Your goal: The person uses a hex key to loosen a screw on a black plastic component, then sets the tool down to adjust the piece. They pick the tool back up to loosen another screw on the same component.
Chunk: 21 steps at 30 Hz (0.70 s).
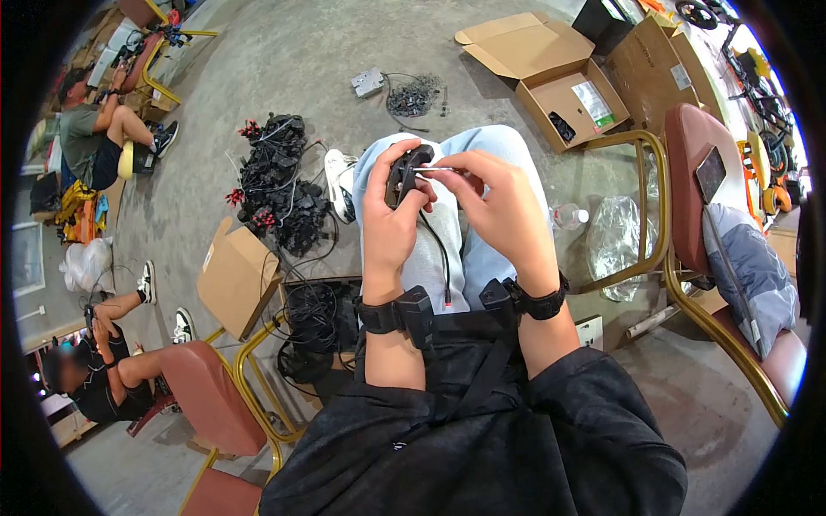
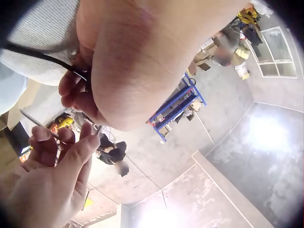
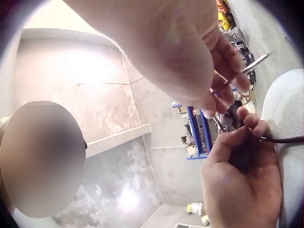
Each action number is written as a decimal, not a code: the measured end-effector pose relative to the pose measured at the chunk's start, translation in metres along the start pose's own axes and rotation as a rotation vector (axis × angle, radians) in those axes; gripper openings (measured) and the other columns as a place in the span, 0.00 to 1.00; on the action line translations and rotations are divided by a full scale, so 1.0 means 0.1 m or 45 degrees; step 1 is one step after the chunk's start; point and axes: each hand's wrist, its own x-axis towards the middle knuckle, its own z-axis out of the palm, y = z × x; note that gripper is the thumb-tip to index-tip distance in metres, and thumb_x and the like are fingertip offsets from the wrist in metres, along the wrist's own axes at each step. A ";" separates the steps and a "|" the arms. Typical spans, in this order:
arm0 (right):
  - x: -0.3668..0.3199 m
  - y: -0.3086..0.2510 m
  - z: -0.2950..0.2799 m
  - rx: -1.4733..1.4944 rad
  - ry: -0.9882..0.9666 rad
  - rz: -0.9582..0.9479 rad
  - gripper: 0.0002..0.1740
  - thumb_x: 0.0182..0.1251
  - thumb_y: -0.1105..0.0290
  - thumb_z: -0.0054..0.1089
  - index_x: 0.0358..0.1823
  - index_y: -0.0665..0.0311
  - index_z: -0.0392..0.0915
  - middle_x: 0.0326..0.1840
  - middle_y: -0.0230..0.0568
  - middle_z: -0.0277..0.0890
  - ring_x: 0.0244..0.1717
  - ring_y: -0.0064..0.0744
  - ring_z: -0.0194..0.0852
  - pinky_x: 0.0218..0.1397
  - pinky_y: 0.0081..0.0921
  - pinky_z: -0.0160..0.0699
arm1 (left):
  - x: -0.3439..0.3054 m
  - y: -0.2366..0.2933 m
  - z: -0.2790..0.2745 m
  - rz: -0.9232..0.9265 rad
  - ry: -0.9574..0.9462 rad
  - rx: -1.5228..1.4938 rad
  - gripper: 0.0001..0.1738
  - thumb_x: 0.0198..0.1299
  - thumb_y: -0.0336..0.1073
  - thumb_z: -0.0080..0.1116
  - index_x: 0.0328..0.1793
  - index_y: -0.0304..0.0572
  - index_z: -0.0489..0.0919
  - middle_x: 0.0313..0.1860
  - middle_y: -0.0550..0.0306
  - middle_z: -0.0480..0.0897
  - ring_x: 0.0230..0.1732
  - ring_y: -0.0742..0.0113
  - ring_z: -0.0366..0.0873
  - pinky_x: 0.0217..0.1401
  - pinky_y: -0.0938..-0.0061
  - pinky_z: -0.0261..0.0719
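In the head view my left hand (image 1: 391, 219) grips a small black part (image 1: 404, 176) above my lap, fingers curled round it. A black cable (image 1: 440, 245) hangs from the part and ends in a red tip. My right hand (image 1: 499, 202) pinches a thin metal rod (image 1: 434, 168), bent like a hex key, with one end at the part's side. In the right wrist view the rod's flat light end (image 3: 256, 62) sticks out past the fingers. The left wrist view shows the rod (image 2: 38, 124) between right thumb and fingertips; the left palm hides most of the black part there.
A pile of black parts with red tips (image 1: 280, 185) lies on the floor ahead. Near it are a grey metal box (image 1: 368, 83) and an open carton (image 1: 559, 86). A chair (image 1: 688, 189) stands at right, another chair (image 1: 211, 396) at left. Two people sit at left.
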 end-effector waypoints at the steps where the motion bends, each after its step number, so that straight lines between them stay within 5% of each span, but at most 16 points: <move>1: 0.01 -0.04 -0.01 0.089 -0.049 0.181 0.08 0.65 0.70 0.64 0.42 0.65 0.84 0.32 0.43 0.79 0.26 0.36 0.77 0.32 0.28 0.75 | 0.00 0.00 0.00 0.000 0.010 -0.011 0.34 0.47 0.15 0.45 0.65 0.38 0.73 0.44 0.53 0.77 0.34 0.73 0.75 0.35 0.78 0.75; 3: 0.01 -0.05 0.00 0.178 -0.098 0.362 0.08 0.66 0.70 0.64 0.42 0.65 0.84 0.32 0.43 0.80 0.24 0.34 0.76 0.30 0.26 0.74 | 0.00 0.01 0.01 0.000 0.020 -0.022 0.34 0.47 0.15 0.45 0.65 0.38 0.73 0.45 0.53 0.77 0.33 0.73 0.75 0.34 0.78 0.75; 5: 0.00 0.00 0.04 0.178 -0.032 0.158 0.08 0.66 0.69 0.64 0.42 0.65 0.84 0.31 0.42 0.80 0.22 0.32 0.75 0.29 0.26 0.73 | 0.00 0.02 0.00 -0.017 0.054 -0.069 0.35 0.46 0.14 0.45 0.65 0.38 0.73 0.45 0.52 0.77 0.33 0.72 0.75 0.34 0.78 0.75; 9: 0.01 -0.02 0.01 0.080 -0.048 0.124 0.09 0.66 0.69 0.64 0.42 0.65 0.84 0.31 0.41 0.79 0.23 0.32 0.76 0.29 0.25 0.74 | 0.01 0.01 -0.02 -0.029 0.043 -0.094 0.35 0.46 0.14 0.45 0.65 0.37 0.73 0.45 0.52 0.77 0.33 0.72 0.75 0.34 0.78 0.75; 11: 0.01 -0.02 0.00 0.020 -0.048 0.090 0.08 0.65 0.69 0.65 0.42 0.64 0.85 0.33 0.41 0.78 0.27 0.34 0.77 0.33 0.27 0.76 | 0.02 0.01 -0.02 -0.002 0.019 -0.080 0.31 0.51 0.15 0.45 0.64 0.37 0.73 0.37 0.57 0.78 0.31 0.75 0.74 0.34 0.80 0.74; 21: 0.00 0.08 0.05 -0.019 0.038 -0.249 0.08 0.66 0.71 0.62 0.43 0.66 0.83 0.38 0.43 0.79 0.32 0.39 0.79 0.36 0.31 0.77 | 0.01 0.02 -0.01 -0.027 0.067 -0.126 0.31 0.51 0.15 0.45 0.64 0.38 0.73 0.40 0.55 0.78 0.32 0.74 0.75 0.34 0.80 0.75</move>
